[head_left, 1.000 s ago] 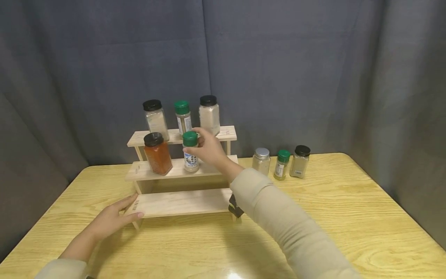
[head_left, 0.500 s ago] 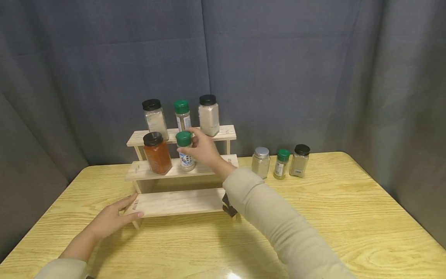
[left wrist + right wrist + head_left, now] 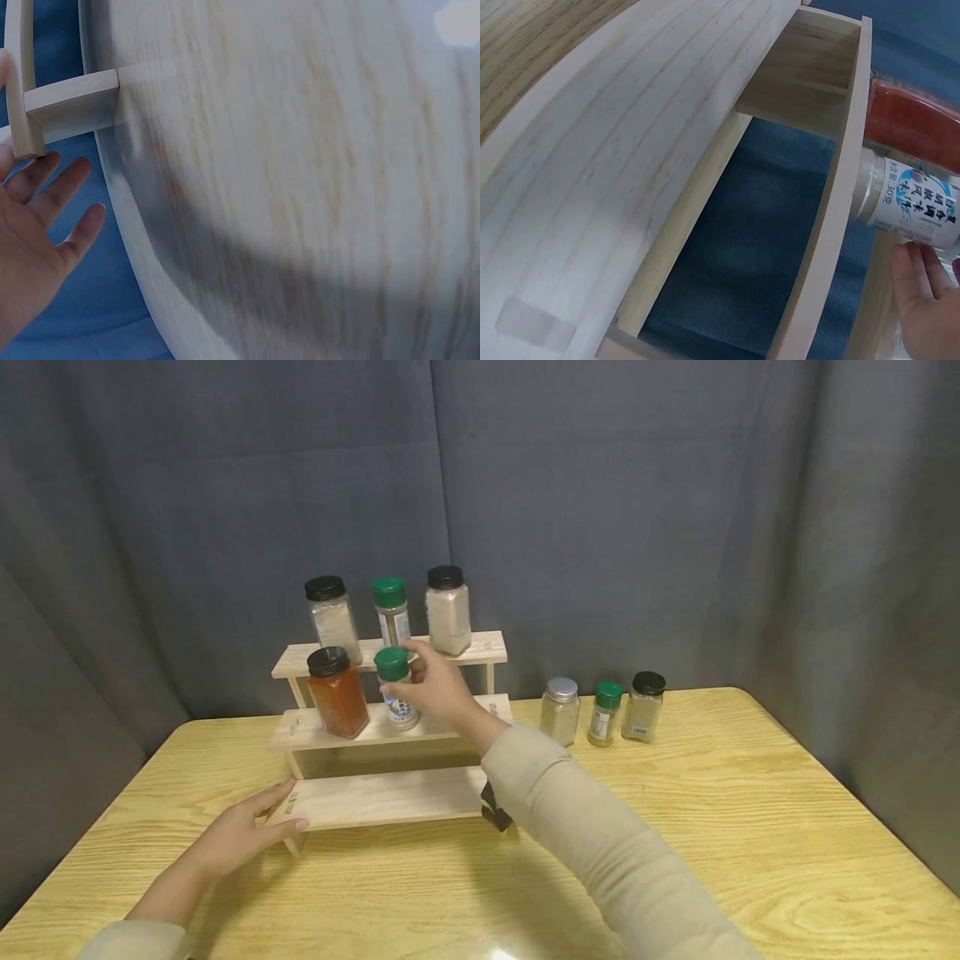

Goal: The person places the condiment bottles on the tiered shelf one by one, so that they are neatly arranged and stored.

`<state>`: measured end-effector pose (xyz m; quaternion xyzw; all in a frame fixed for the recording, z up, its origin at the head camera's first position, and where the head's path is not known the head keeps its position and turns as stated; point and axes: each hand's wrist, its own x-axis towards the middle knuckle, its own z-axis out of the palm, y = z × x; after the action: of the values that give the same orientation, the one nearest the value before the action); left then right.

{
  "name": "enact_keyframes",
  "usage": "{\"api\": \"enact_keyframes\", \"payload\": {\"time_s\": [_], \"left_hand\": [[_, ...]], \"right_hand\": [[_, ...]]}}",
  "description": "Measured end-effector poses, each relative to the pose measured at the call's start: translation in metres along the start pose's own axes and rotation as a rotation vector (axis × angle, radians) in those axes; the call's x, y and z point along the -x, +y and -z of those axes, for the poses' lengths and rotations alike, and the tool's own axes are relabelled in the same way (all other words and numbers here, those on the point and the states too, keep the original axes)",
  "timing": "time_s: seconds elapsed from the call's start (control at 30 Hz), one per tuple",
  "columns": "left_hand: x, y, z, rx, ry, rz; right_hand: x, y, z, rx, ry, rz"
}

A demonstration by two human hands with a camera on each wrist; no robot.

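Observation:
In the head view, my right hand (image 3: 442,689) holds a green-capped jar (image 3: 401,712) between thumb and fingers, upright on the middle shelf (image 3: 446,727) of a three-step wooden rack. Just left of it stands a black-lidded jar of orange-red powder (image 3: 341,702). The right wrist view has the labelled jar (image 3: 919,199) beside the red jar (image 3: 915,124), with the fingers of my right hand (image 3: 930,300) at its side. My left hand (image 3: 232,835) rests at the left end of the bottom shelf (image 3: 390,797), fingers extended; the left wrist view shows this hand (image 3: 37,240) near the wooden end.
On the top shelf (image 3: 487,647) are a black-lidded jar (image 3: 335,627), a green-capped jar (image 3: 392,622) and another black-lidded jar (image 3: 448,614). Right of the rack, a silver-lidded jar (image 3: 560,714), a small green-capped jar (image 3: 602,718) and a black-lidded jar (image 3: 643,710) stand on the table (image 3: 675,827).
My right hand has shifted the green-capped jar left along the middle shelf, closer to the red jar. My left hand has stayed at the rack's end.

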<state>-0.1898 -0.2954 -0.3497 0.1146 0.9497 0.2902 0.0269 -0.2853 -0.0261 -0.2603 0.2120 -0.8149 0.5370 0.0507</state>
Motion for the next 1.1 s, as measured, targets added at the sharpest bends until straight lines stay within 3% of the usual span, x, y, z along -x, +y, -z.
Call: {"api": "enact_keyframes", "payload": {"time_s": [0.57, 1.1], "left_hand": [[0.001, -0.006, -0.004, 0.037, -0.036, 0.034], [0.0, -0.001, -0.001, 0.014, -0.028, 0.014]], "right_hand": [[0.032, 0.016, 0.03, 0.06, 0.0, -0.014], [0.073, 0.036, 0.106, 0.077, 0.069, -0.027]]}}
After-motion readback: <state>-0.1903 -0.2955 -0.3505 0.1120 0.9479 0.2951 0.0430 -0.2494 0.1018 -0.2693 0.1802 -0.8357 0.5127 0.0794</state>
